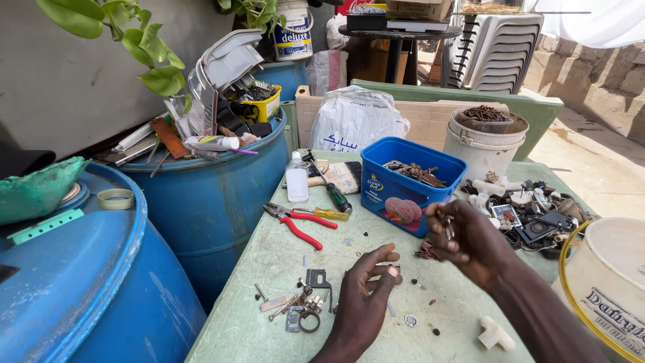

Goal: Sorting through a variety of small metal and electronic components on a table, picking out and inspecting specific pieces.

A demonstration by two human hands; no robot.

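Note:
My left hand rests on the green table, fingertips pinching a small dark piece at the tabletop. My right hand is raised above the table beside a blue plastic tub of rusty hardware and holds a few small metal pieces between its fingers. A pile of small metal parts, brackets and a ring lies just left of my left hand. Red-handled pliers and a yellow-and-green screwdriver lie further back.
Two blue drums stand to the left, one loaded with tools and clutter. A white bucket of rusty scrap, a heap of dark electrical parts, a white bucket at the right edge, a white fitting and a small clear bottle crowd the table.

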